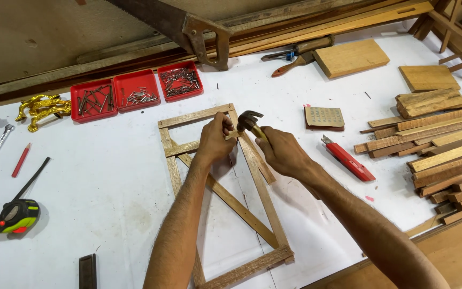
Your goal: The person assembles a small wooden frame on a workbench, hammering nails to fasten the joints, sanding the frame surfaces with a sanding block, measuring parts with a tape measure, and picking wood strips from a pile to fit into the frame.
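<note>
Since the slat frame (225, 198) looks light and thin-jointed, the left hand (215, 140) pinches its crosspiece at twelve o'clock while the right hand (283, 152) chokes a hammer (249, 122) near its heavy head.

Red nail trays (136, 90), handsaw (188, 28), tape measure (17, 215), red utility knife (348, 159)

Both forearms extend forward and converge. Left hand (215, 140), fingers curled in a pinch, lies just left of the right hand (283, 152), which is closed in a fist.
</note>
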